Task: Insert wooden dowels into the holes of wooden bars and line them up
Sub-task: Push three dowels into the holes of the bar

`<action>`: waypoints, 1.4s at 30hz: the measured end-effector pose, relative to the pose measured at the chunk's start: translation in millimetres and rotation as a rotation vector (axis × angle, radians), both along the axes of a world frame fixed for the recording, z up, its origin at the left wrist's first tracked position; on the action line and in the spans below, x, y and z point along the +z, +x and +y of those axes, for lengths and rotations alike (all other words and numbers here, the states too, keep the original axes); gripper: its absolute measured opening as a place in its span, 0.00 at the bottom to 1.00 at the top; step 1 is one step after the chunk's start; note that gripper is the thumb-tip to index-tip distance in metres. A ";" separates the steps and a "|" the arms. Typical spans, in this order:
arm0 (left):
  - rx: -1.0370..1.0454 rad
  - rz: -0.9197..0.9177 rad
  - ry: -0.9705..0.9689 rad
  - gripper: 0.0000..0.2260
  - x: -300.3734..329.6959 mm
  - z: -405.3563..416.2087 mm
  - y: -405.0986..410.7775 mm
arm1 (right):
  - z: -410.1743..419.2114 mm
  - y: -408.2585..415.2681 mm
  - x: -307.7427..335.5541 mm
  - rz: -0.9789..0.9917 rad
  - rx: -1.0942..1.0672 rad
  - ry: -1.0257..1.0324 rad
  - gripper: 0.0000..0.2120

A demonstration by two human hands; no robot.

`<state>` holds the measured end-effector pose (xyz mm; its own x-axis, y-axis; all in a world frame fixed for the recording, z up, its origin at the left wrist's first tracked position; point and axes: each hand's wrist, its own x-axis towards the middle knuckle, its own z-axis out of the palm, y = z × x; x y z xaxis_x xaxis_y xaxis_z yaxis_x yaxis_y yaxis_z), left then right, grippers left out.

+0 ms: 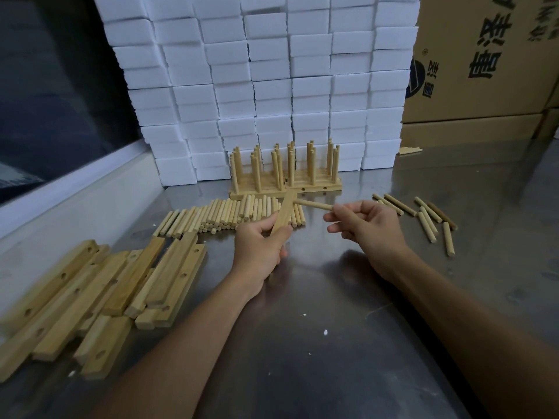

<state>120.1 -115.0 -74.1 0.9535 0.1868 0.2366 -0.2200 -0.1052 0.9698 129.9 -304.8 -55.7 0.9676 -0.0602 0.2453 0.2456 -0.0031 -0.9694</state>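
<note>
Holding: left hand (260, 246) grips a wooden bar (282, 216), fingers curled round its lower part, bar tilted up and away.
Right hand (364, 225): pinches one dowel (313, 205) at its near end; far tip meets the bar near its top (whether it sits in a hole, cannot tell).
Finished bars (286, 187): lined up at the back of the tabletop (317, 328), dowels upright.
Loose dowels (230, 214): row lying just in front of them.
Scattered dowels (429, 220): right of the hands.
Bar pile (90, 297): left, holes visible.
Behind: white foam blocks (257, 71); cardboard box (484, 55) at right.
</note>
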 end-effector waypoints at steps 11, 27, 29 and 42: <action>0.000 -0.008 0.091 0.16 2.4 -1.0 -4.0 | 1.7 2.5 -5.1 -0.001 -0.043 -0.049 0.13; -0.346 0.221 0.257 0.11 18.6 -2.9 -11.0 | 21.3 -3.6 6.7 -0.599 -0.363 -0.398 0.07; -0.348 0.224 0.274 0.12 19.0 -3.0 -11.9 | 22.5 -3.7 7.1 -0.564 -0.318 -0.374 0.07; -0.309 0.237 0.357 0.10 16.8 -7.1 -12.5 | 16.5 4.5 4.7 -0.423 -0.375 -0.302 0.13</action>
